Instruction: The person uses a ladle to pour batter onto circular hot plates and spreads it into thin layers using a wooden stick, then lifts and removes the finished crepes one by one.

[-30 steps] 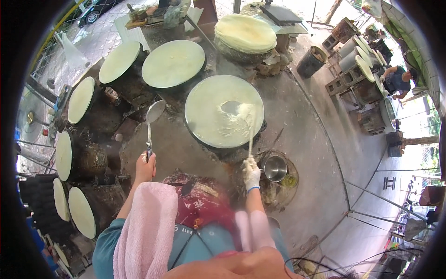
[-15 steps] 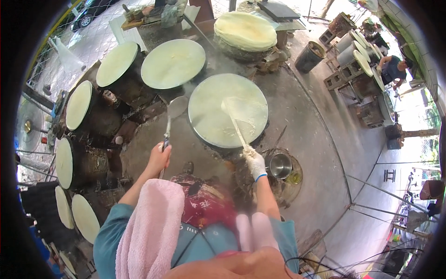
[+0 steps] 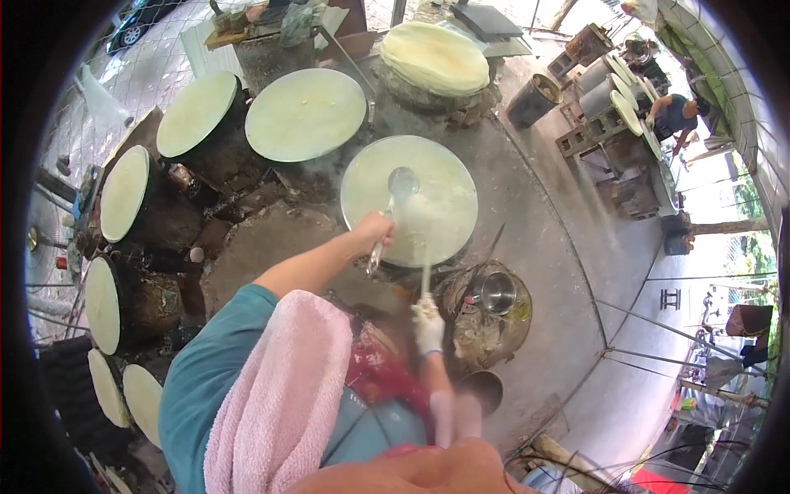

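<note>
In front of me is a round griddle (image 3: 370, 177) coated with a thin pale layer, steam rising from it. My left hand (image 3: 376, 232), bare, is closed around the handle of a metal spatula (image 3: 403, 183). The spatula's rounded blade is over the griddle's middle. My right hand (image 3: 428, 325), in a white glove, grips a long pale paddle (image 3: 426, 281) and sits just off the griddle's near edge. Motion and steam blur the paddle's broad end, close beside the spatula blade; whether the two touch, I cannot tell.
More pale-topped round griddles (image 3: 306, 114) curve around to my left. A stack of thin pale flatbreads (image 3: 434, 58) stands beyond. At right are a metal pot (image 3: 498, 292) and, farther back, a dark bin (image 3: 535, 100). Another person (image 3: 675, 115) bends over griddles at far right.
My left hand has swung right and forward, bringing the spatula from beside the griddle to over it. My right hand has drawn back toward my body with the paddle.
</note>
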`<state>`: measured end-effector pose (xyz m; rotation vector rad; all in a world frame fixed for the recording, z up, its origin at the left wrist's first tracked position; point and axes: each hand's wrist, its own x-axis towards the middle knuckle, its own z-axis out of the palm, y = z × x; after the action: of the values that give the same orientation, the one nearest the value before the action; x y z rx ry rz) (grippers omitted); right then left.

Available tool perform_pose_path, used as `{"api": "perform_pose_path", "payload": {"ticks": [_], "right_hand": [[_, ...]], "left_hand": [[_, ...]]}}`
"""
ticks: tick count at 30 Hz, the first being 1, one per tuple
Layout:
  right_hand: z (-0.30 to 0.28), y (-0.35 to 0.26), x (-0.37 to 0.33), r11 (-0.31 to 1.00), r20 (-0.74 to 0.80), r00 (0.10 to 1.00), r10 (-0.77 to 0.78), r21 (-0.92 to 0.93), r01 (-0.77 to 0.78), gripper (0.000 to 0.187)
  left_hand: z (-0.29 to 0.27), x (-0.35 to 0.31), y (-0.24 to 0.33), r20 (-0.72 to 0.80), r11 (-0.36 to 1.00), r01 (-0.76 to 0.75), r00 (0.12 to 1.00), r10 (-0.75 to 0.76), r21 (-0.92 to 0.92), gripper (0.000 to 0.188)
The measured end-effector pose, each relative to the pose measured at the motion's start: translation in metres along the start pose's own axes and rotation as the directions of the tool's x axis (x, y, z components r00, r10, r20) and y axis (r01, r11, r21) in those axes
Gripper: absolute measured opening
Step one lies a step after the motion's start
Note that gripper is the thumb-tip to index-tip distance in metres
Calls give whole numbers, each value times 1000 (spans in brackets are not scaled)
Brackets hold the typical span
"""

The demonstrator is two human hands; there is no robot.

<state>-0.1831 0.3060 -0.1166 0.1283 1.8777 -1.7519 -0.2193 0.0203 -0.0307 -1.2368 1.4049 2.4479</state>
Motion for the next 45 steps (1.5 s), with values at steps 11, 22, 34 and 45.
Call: {"api": "perform_pose_path", "payload": {"ticks": [11,22,34,45], "right_hand": [[46,-45,8,937,325,898,298,81,-341,25],[15,-37,34,952,340,921,-191,-163,258,27],[173,-33,-80,271,845,523,-117,-479,835,42],[580,-27,-147,100,953,282,-115,-271,957,48]], "left_hand": [[15,-47,-30,117,671,212,976,-184,-711,7],[-115,-222,-35,291,723,29,926,240,-690,24],[-326,-384,-130,-236,466,-442,868,436,-766,27],[-444,-530,-235,-848,105,-880,474,238,-462,24]]}}
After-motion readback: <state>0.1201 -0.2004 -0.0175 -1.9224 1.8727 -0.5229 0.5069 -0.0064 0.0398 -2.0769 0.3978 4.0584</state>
